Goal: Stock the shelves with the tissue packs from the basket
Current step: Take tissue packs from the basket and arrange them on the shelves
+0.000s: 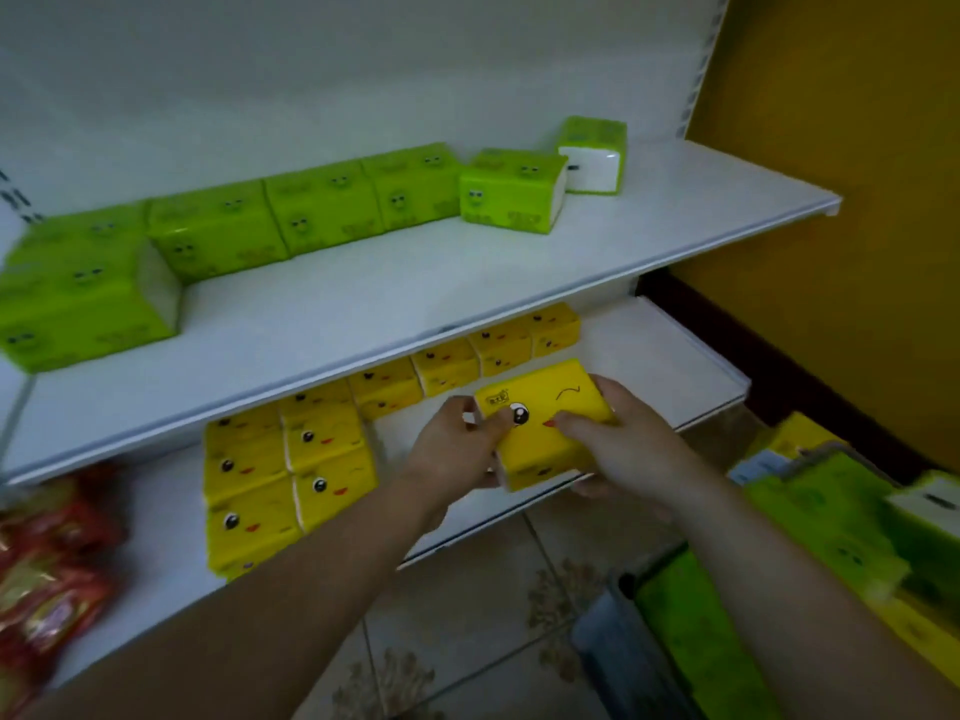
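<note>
- I see both hands gripping 1 yellow tissue pack (540, 426) above the front edge of the lower shelf (670, 356).
- The left hand (457, 439) has its fingers curled over the pack's left end; the right hand (618, 444) wraps the right end, thumb on top, and its lower fingers are hidden under the pack.
- The held pack tilts, its printed face toward me, just in front of the yellow row (452, 363) that runs along the back of the lower shelf.
- The upper shelf (415, 283) overhangs that row, so I cannot make out the rear of those packs.
- More yellow packs (291, 470) sit stacked at the left; their bottom edge is hidden behind my left forearm.
- Open room lies on the lower shelf to the right of the held pack, out to the shelf's right edge.
- Green packs (322, 210) line the back of the upper shelf, with bare shelf in front of them.
- At lower right the basket (623, 652) is cut off by the picture edge; green packs inside look blurred.
- Red packets (47, 574) at far left are blurred and partly cut off.
</note>
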